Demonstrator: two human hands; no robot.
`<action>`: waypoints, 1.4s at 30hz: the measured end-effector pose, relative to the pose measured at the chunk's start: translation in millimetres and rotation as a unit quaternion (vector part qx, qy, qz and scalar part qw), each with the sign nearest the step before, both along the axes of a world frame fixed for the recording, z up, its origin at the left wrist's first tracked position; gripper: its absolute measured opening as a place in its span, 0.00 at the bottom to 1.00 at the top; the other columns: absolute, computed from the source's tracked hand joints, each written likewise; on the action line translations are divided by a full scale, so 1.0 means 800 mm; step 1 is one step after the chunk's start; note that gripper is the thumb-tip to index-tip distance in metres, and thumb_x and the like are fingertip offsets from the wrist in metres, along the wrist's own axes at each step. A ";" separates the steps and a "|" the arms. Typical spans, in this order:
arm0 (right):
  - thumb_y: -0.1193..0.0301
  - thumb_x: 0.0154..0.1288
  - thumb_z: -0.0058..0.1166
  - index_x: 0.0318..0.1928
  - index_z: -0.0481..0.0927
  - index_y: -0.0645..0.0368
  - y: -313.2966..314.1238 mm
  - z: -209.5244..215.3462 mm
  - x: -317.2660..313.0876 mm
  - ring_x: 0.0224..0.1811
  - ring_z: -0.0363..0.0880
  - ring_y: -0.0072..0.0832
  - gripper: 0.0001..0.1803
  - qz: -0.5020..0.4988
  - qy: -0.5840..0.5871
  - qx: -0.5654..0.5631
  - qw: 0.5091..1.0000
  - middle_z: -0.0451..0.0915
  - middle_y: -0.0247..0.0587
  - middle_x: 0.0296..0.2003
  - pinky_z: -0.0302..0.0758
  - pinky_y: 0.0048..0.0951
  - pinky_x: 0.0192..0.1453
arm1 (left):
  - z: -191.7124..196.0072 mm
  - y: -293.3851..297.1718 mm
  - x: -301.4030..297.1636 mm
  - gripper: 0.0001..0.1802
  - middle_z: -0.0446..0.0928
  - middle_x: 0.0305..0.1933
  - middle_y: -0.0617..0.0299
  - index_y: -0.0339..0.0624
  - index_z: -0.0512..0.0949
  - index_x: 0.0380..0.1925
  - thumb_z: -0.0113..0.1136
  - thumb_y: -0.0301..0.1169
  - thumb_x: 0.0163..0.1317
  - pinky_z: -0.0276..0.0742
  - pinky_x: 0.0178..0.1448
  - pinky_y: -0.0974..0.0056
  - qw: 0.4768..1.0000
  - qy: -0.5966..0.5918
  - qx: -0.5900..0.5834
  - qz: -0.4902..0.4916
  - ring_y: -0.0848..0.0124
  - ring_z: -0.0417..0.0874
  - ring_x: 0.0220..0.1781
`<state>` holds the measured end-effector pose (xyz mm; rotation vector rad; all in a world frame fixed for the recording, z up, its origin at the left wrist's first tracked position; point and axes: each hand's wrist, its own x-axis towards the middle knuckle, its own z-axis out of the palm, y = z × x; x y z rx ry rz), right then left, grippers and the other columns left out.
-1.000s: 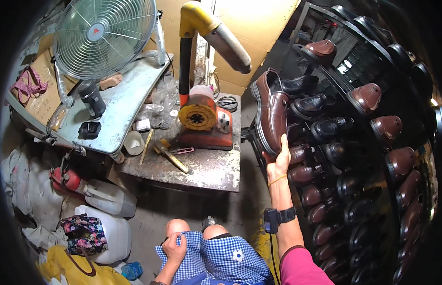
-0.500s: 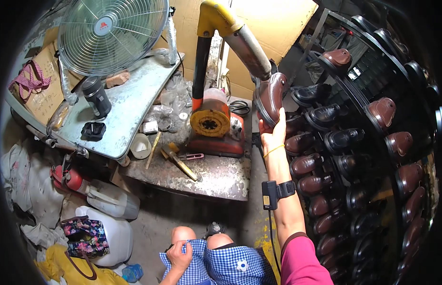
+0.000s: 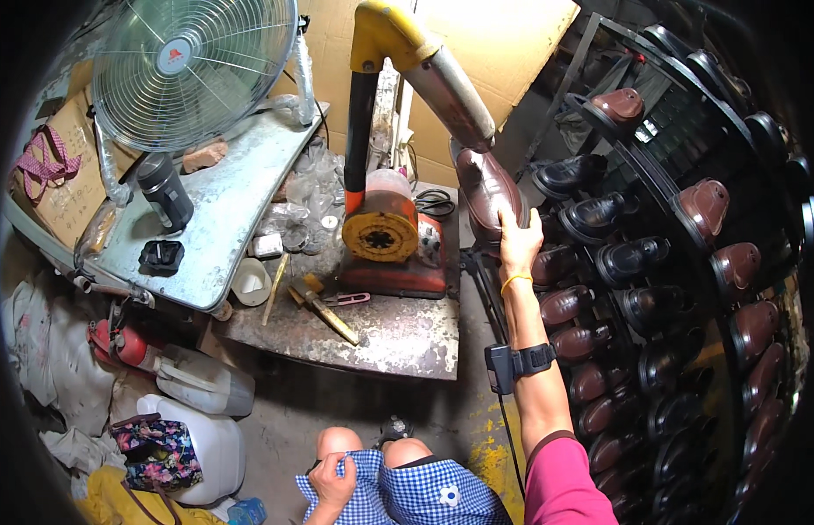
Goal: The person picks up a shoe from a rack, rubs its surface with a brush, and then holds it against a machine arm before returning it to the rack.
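Note:
My right hand [image 3: 519,242] grips a dark brown leather shoe [image 3: 486,191], holding it up just under the metal end of a yellow bent arm [image 3: 424,54] of the red and orange machine [image 3: 385,236]. A black band with a small device sits on that forearm, and a yellow bracelet at the wrist. My left hand [image 3: 333,479] rests on my knee, fingers closed on the blue checked cloth [image 3: 407,494] of my clothing.
A round rack [image 3: 687,262] of brown and black shoes fills the right. A rusty workbench [image 3: 381,328] holds a hammer [image 3: 324,311]. To the left, a metal table [image 3: 206,219] carries a fan [image 3: 192,66] and black flask [image 3: 164,188]. White jugs [image 3: 197,385] and a floral bag [image 3: 157,442] stand on the floor.
My right hand has lifted the brown shoe off the rack and carried it left and up toward the machine's arm. The left hand stays on my knee.

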<state>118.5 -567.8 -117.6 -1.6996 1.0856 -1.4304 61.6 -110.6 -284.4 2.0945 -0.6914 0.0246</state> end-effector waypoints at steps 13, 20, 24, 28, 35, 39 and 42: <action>0.55 0.50 0.61 0.61 0.59 0.72 0.012 0.065 0.007 0.60 0.67 0.49 0.45 -0.040 0.078 -0.027 0.996 0.67 0.65 0.56 0.63 0.37 0.63 | -0.001 0.001 -0.005 0.04 0.76 0.21 0.52 0.39 0.75 0.23 0.59 0.28 0.48 0.73 0.27 0.57 1.000 -0.001 0.004 -0.003 0.53 0.78 0.22; 0.54 0.50 0.60 0.62 0.59 0.71 0.011 0.071 0.004 0.58 0.68 0.52 0.45 -0.027 0.089 -0.012 0.996 0.67 0.66 0.55 0.63 0.38 0.63 | 0.003 0.005 -0.011 0.05 0.76 0.20 0.49 0.38 0.74 0.23 0.59 0.27 0.49 0.71 0.26 0.57 1.000 -0.016 -0.011 0.003 0.51 0.78 0.22; 0.54 0.51 0.60 0.61 0.60 0.70 0.027 0.063 -0.015 0.57 0.70 0.50 0.44 -0.034 0.093 -0.031 0.995 0.70 0.65 0.53 0.65 0.37 0.61 | 0.003 0.008 -0.012 0.04 0.76 0.20 0.51 0.40 0.75 0.23 0.59 0.28 0.48 0.72 0.27 0.55 1.000 -0.016 -0.001 0.012 0.51 0.77 0.22; 0.56 0.53 0.60 0.65 0.58 0.61 0.067 0.042 -0.061 0.33 0.80 0.48 0.42 -0.025 0.185 -0.068 0.980 0.78 0.63 0.32 0.74 0.41 0.39 | 0.005 0.009 -0.013 0.05 0.76 0.20 0.51 0.40 0.75 0.23 0.59 0.29 0.48 0.72 0.27 0.55 0.999 -0.028 0.002 0.019 0.51 0.77 0.22; 0.72 0.55 0.60 0.64 0.57 0.64 0.113 -0.030 -0.178 0.36 0.83 0.38 0.38 0.030 0.054 -0.193 0.979 0.80 0.59 0.39 0.78 0.30 0.40 | -0.001 0.010 -0.013 0.05 0.76 0.20 0.50 0.41 0.75 0.24 0.60 0.29 0.48 0.71 0.26 0.53 0.999 -0.039 -0.005 0.019 0.51 0.77 0.21; 0.76 0.56 0.57 0.63 0.57 0.70 0.128 -0.013 -0.212 0.53 0.74 0.38 0.35 0.022 -0.026 -0.196 0.980 0.72 0.57 0.53 0.70 0.31 0.57 | -0.005 0.006 -0.015 0.05 0.75 0.20 0.50 0.40 0.75 0.24 0.59 0.29 0.49 0.70 0.25 0.53 0.999 -0.031 -0.012 0.013 0.50 0.77 0.21; 0.75 0.59 0.54 0.62 0.59 0.71 0.124 0.024 -0.192 0.64 0.60 0.37 0.32 -0.028 -0.100 -0.187 0.977 0.61 0.55 0.61 0.56 0.33 0.67 | 0.015 0.013 -0.019 0.05 0.76 0.22 0.46 0.37 0.75 0.24 0.58 0.27 0.50 0.71 0.29 0.54 1.000 -0.006 -0.001 0.026 0.48 0.77 0.25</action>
